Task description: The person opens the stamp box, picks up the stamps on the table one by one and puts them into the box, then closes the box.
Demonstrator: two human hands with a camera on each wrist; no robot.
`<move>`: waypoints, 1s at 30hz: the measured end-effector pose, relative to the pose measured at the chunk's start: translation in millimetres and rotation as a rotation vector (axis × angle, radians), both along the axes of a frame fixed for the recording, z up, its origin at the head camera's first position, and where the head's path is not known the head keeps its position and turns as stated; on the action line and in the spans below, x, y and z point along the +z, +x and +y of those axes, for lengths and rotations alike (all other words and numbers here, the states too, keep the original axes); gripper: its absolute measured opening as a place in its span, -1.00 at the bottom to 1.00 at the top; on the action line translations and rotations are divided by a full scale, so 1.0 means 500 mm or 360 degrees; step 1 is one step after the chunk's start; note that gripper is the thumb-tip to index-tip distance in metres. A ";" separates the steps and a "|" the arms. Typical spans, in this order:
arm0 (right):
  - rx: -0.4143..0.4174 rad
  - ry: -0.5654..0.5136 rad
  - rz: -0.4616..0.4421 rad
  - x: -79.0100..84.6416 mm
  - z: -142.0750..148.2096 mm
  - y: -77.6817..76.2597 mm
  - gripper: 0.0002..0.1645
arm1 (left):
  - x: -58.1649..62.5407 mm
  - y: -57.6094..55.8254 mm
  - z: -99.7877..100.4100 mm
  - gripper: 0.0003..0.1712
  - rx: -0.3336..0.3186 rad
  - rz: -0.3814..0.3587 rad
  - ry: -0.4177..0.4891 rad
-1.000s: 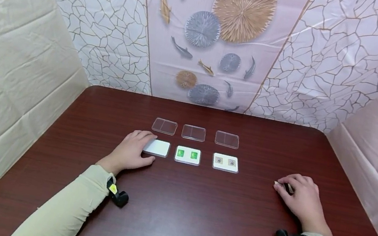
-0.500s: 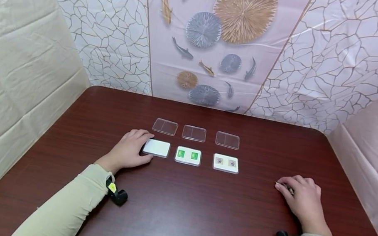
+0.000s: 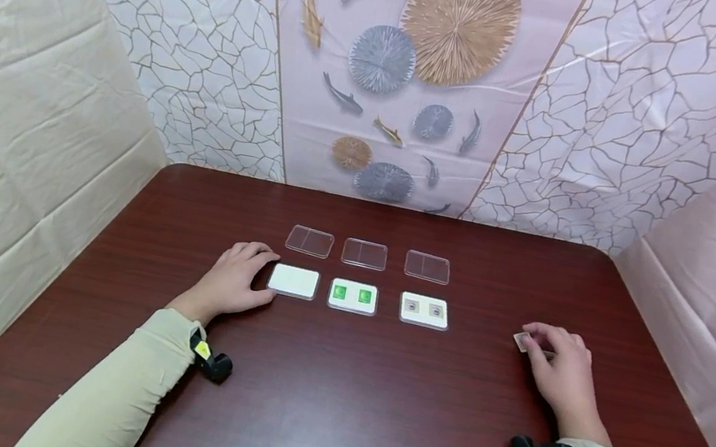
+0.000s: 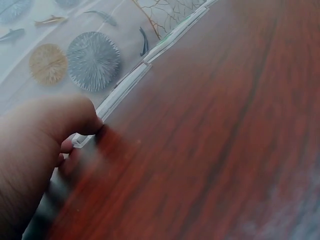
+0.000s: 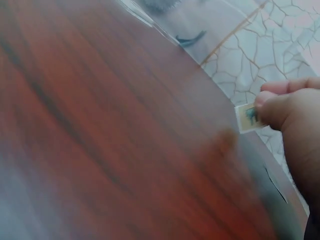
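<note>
At the left end of the blank white card in a clear flat case [image 3: 293, 282], my left hand [image 3: 231, 277] lies with fingers and thumb spread. In the left wrist view, the thumb [image 4: 75, 112] is right at the case's corner. My right hand [image 3: 563, 372] pinches a small square picture card [image 3: 520, 342] between thumb and fingers, at the right of the table. That card, in the right wrist view, has a pale border and a dark green figure on a yellowish ground, partly covered by the thumb [image 5: 275, 110].
A cased white card with two green pictures [image 3: 353, 296] and another with two grey-beige pictures [image 3: 425, 310] continue the near row. Behind lie three clear plastic covers [image 3: 309, 241], [image 3: 364, 254], [image 3: 427, 267]. Patterned cloth [image 3: 378, 147] hangs beyond the table's far edge.
My left hand has slid left, off the top of the blank white card to its end. My right hand has drawn the small picture card out so more of it shows.
</note>
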State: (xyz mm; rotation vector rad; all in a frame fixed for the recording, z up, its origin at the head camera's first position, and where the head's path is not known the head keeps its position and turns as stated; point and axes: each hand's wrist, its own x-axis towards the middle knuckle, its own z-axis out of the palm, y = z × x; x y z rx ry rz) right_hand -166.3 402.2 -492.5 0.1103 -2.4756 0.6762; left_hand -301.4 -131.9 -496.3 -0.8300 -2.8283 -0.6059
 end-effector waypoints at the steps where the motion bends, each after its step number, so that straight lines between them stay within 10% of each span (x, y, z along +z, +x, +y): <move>1: -0.0002 -0.0045 0.0023 0.000 -0.007 -0.003 -0.81 | 0.000 0.001 -0.001 -0.26 0.0001 -0.0003 0.0002; 11: -0.0047 -0.0432 0.0124 -0.004 -0.110 -0.068 -0.83 | -0.001 -0.001 -0.001 -0.29 0.0001 -0.0037 0.0020; 30: 0.0188 -0.0650 0.0234 0.007 -0.362 -0.177 -0.91 | -0.007 -0.007 -0.001 -0.26 0.0014 -0.0070 0.0032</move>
